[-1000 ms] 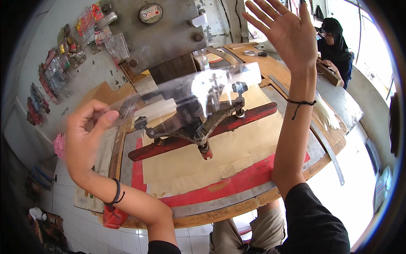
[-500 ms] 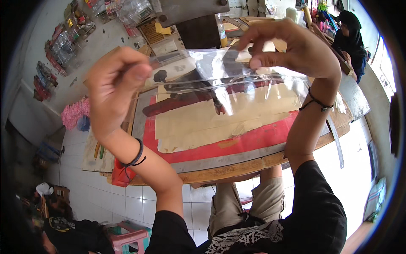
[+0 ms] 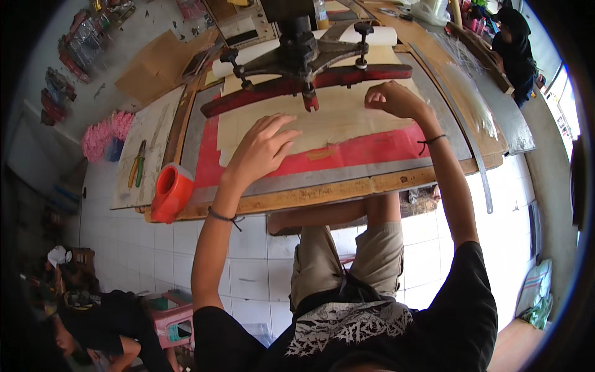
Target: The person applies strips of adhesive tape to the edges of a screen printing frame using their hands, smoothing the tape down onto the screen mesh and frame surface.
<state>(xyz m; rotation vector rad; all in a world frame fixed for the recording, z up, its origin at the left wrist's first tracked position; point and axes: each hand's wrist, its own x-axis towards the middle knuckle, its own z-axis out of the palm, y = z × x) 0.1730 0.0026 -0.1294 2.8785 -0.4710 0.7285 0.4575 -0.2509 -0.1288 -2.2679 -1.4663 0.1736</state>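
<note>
My left hand (image 3: pixel 263 149) hovers over the near left part of some cream paper (image 3: pixel 347 127), fingers spread and nothing visible in them. Over the paper's right side, my right hand (image 3: pixel 401 102) has its fingers loosely bent, with a gap between thumb and fingers. The paper lies on a red sheet (image 3: pixel 378 147) upon a grey board (image 3: pixel 279 183). Beyond my hands stands a black metal press (image 3: pixel 304 56) with screw knobs and a long red bar (image 3: pixel 248 99) across the paper. I cannot make out the clear plastic film seen earlier.
An orange-red hollow plastic piece (image 3: pixel 171 193) sits at the table's near left corner, beside pliers (image 3: pixel 137 167) with yellow and green handles. A metal ruler (image 3: pixel 480 161) overhangs the right edge near clear plastic strips (image 3: pixel 474 102). Other people (image 3: pixel 514 53) are at far right and lower left.
Both hands have come down from holding up a clear plastic film to just above the paper, and their pinch has loosened. The press and red bar now show unobstructed.
</note>
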